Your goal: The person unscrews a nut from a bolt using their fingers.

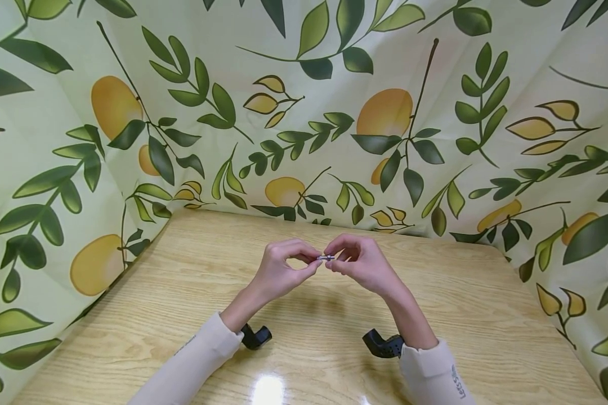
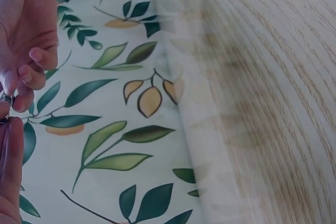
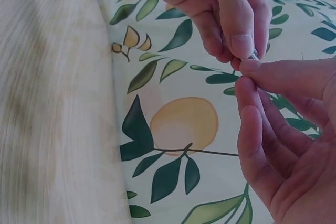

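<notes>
Metal rod [image 1: 326, 257], small and shiny, sits near mid-frame, pinched by the left hand [image 1: 278, 267] and the right hand [image 1: 363, 261]. I'd guess it's light, hard, slippery; hold its ends.

A pale wooden table [image 1: 182, 264], its streaky grain running mostly from side to side, bears a soft shadow [image 1: 329, 306] near its middle and a bright patch of glare [image 1: 268, 389] toward the near side.
</notes>
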The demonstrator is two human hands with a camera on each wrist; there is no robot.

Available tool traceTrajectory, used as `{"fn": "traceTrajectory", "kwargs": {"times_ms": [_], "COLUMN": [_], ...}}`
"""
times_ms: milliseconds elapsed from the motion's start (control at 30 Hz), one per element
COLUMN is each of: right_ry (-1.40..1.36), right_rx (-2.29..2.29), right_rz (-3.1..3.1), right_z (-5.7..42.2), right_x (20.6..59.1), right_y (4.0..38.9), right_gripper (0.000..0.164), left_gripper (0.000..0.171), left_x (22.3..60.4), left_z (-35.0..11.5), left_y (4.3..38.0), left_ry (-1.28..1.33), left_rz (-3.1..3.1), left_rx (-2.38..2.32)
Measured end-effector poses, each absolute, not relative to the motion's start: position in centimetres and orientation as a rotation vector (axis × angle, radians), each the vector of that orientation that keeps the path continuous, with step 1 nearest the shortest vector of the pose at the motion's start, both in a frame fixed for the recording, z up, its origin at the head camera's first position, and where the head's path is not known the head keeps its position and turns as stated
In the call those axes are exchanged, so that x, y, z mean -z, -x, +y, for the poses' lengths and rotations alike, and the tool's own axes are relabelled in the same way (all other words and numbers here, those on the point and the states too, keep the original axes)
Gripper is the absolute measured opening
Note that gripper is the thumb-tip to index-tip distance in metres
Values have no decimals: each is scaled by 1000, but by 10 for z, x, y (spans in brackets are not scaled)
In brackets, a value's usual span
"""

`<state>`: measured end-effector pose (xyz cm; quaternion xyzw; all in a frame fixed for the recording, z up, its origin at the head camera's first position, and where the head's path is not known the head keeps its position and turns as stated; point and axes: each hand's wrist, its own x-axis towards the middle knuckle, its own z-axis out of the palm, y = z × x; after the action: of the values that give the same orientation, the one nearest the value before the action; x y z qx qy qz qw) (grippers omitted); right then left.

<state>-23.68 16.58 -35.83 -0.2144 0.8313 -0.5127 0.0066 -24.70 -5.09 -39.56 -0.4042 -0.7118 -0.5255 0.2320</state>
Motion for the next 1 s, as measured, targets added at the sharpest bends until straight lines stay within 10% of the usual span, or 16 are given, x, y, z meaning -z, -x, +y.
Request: {"fn": "traceTrajectory", "kwargs": {"times_ms": [1000], "right_ry": [693], "right_rx": [1602], "right_rz": [2545], "right_z": [169], "right_x": [359], "right_y": [238], "right_gripper": [25], "left_gripper": [12], "left_x": [395], "left_z": [-52], "left_y": [247], "left_ry": [1103], "left_rz": [-1927], "left_rx": [1454]}}
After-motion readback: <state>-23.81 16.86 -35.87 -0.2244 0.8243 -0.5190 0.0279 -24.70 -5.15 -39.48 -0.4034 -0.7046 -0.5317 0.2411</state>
